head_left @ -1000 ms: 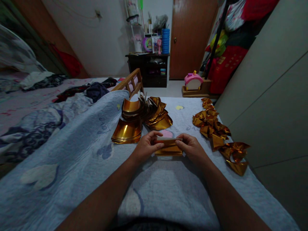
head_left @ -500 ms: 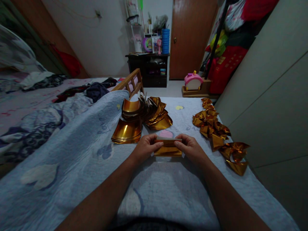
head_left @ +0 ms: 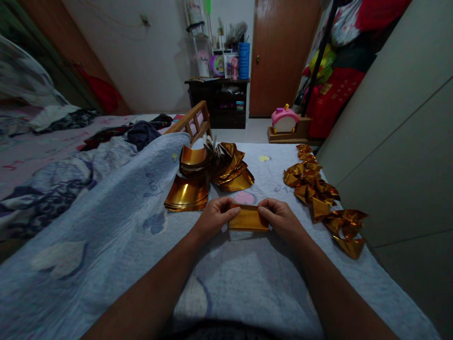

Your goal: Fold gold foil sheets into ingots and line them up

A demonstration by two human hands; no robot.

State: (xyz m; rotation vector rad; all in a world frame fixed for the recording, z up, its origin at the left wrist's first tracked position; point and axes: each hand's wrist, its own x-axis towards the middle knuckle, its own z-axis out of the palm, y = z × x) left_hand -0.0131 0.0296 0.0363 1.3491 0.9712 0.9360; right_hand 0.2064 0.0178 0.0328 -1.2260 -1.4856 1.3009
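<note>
Between my two hands is a sheet of gold foil paper, folded into a flat band just above the bed cover. My left hand pinches its upper left corner between thumb and fingers. At the upper right corner, my right hand grips it the same way. Beyond my left hand lies a fanned pile of gold foil sheets, some curled with pale undersides showing. To the right, several folded gold foil pieces form a row along the bed's edge.
A light blue quilted cover with heart shapes spreads under everything. A wooden bed rail stands behind the pile. Pale cabinet doors border the right side. Farther off are a dark shelf unit and a pink toy.
The pale strip along the top of the foil paper has turned under, so its face now shows plain gold. Both hands keep their grip in nearly the same place.
</note>
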